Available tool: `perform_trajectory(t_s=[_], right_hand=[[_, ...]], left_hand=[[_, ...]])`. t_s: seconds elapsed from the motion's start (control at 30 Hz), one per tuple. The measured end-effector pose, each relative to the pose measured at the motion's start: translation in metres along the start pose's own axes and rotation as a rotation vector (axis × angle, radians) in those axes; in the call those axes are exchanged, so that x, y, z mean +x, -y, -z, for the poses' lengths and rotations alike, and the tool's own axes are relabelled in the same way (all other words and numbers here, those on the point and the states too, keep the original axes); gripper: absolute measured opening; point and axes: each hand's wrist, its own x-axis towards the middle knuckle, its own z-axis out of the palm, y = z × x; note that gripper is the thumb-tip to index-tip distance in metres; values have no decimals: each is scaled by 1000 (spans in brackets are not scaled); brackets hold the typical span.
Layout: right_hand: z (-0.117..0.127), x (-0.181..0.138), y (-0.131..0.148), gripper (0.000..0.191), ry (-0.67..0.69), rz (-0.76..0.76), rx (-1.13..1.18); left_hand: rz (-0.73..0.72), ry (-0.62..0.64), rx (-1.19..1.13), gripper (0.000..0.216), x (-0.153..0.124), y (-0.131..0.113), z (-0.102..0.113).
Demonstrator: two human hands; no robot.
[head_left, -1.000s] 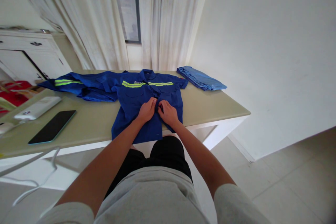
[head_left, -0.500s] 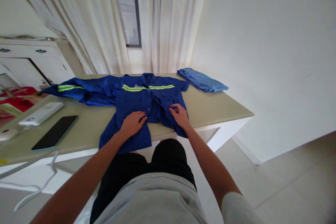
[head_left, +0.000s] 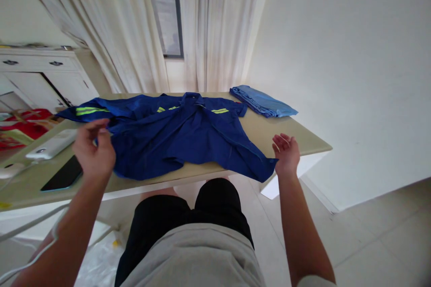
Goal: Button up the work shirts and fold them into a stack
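Blue work shirt (head_left: 182, 143) lies on the table (head_left: 303, 141), collar at the far edge, hem at the near edge by me, so its long axis runs straight away from my body. Front is open and spread sideways, with the cloth stretched left-right between my two hands. Left hand (head_left: 93, 152) is raised over the left part of the table, fingers curled shut and pinching the edge of the left front panel. The shirt lies to the right of that hand. Right hand (head_left: 286, 154) is at the near table edge, fingers loosely open and pointing up. The lower right corner of the shirt meets the heel of that hand, but the thumb is hidden, so I can't tell if it pins the cloth. Each hand is at an outer edge, neither nearer the collar. Phone (head_left: 63, 174) and white power bank (head_left: 50, 143) sit just beside the left hand. Folded light-blue cloth (head_left: 262, 102) sits at the far right, apart from the shirt.
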Motion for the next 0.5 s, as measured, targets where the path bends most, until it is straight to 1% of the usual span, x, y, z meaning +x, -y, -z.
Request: perform_trajectory(t_s=[0.03,0.07,0.1,0.13,0.17,0.2,0.23,0.27,0.3,0.37,0.4,0.43,0.5], right_hand=[[-1,-15,4,39,-6,169,-128],[-4,-32,7,36,27,339,-271],[-9,-50,8,35,130,473,-417],[-15,-68,7,33,295,564,-547],[-23,-85,4,33,508,625,-669],[-30,-98,-1,35,697,678,-785],[-38,-108,-8,40,826,721,-895],[-44,-114,-17,44,921,752,-995],[-48,-114,-25,44,981,769,-1082],[-49,-103,-38,31,1021,765,-1208],[-46,-93,-42,29,996,754,-1235],[-40,-81,-43,31,931,745,-1236],[-23,-57,-41,37,702,732,-1179]], left_hand=[[-127,-14,94,56,-15,-5,-7],[-259,65,194,53,-28,-10,-16],[-366,212,292,53,-41,-14,-29],[-422,363,383,55,-51,-16,-42],[-433,458,472,59,-59,-17,-57],[-403,483,561,65,-65,-16,-70],[-363,485,633,71,-69,-14,-81],[-330,481,682,75,-70,-12,-89],[-310,487,710,74,-71,-9,-94],[-299,532,739,61,-67,-4,-91],[-284,545,760,55,-65,-1,-84],[-256,541,785,54,-62,2,-75],[-191,475,812,59,-58,10,-53]])
